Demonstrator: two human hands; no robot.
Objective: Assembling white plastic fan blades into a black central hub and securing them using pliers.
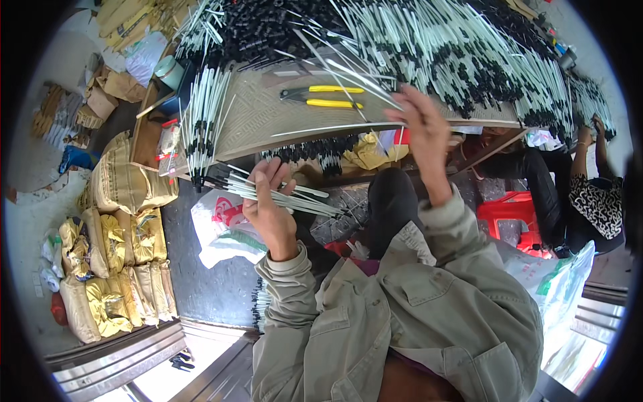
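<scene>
Left hand point(271, 211): loosely closed on 1 bundle of slim white rods with black ends point(309, 203), near side of the brown patterned worktable point(251, 114). Right hand point(423, 124): blurred, fingers bent beside 1 long thin white rod point(335, 128); grip cannot be told. Pliers with yellow handles point(335, 89): 1 pair, on worktable.

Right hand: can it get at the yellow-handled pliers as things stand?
Likely yes: the yellow-handled pliers lie on the worktop, left of the right hand, handles toward it. Slim white rods by its fingers might get in the way.
</scene>
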